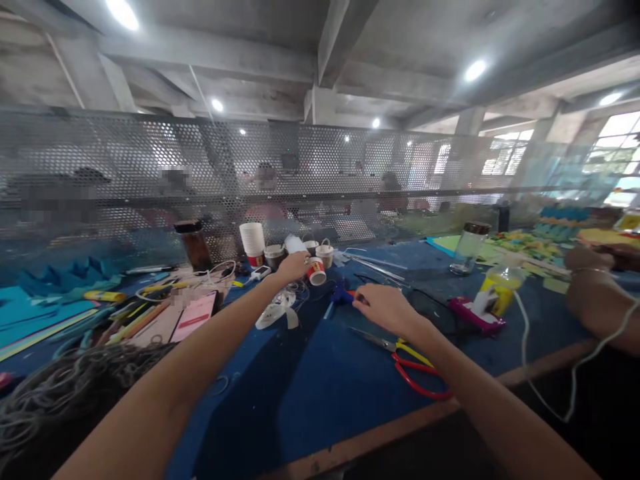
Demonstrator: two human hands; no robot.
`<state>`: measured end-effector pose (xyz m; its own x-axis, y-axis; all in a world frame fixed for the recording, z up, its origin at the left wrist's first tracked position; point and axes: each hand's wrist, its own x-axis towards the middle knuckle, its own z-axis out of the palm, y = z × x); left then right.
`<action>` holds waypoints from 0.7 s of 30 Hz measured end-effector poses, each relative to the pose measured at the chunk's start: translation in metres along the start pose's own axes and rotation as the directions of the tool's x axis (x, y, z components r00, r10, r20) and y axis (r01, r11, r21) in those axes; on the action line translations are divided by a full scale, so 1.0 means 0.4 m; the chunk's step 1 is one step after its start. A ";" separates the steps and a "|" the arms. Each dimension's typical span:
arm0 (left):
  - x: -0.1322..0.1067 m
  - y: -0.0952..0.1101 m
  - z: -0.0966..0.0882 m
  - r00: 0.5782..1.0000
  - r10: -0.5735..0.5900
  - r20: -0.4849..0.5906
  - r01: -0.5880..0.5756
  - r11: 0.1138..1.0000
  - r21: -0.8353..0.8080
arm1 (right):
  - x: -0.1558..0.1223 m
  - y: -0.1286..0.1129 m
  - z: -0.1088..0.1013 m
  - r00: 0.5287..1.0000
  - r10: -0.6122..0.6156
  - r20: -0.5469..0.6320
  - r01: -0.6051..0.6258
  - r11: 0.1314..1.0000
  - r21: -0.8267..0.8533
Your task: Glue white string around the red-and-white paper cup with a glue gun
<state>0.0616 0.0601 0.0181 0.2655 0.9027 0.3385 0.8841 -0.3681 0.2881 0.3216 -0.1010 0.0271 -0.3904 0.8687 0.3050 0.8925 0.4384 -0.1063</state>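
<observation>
My left hand (294, 268) reaches to the middle of the table, its fingers closed on a small red and white paper cup (316, 273) that is tilted. Just behind it stand white cups with handles (324, 255) and a stack of paper cups (253, 243). My right hand (383, 305) has its fingers closed at the end of a blue glue gun (343, 292); part of the grip is hidden. Below my right wrist lies a pair of scissors (387, 343) with red handles (420, 385). White ribbon and thin cord (277, 312) lie under my left forearm.
On the left are a pink-screened phone (195, 315), grey yarn (75, 393) and blue paper (40, 310). At right stand a glass jar (469, 250) and a yellow bottle (503, 283). Another person's arm (595, 297) rests there beside a white cable (525, 333). A perforated screen (310, 167) closes the back.
</observation>
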 end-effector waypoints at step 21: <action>-0.101 0.026 -0.097 0.991 -0.122 -0.056 0.072 0.834 -0.546 | -0.335 0.057 0.049 0.990 0.093 -0.107 -0.091 0.996 0.026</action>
<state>0.0451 0.0111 0.0422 0.1335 0.9272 0.3499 0.5467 -0.3634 0.7544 0.3898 -0.2030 -0.0349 -0.2790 0.8759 0.3936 0.9181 0.3634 -0.1579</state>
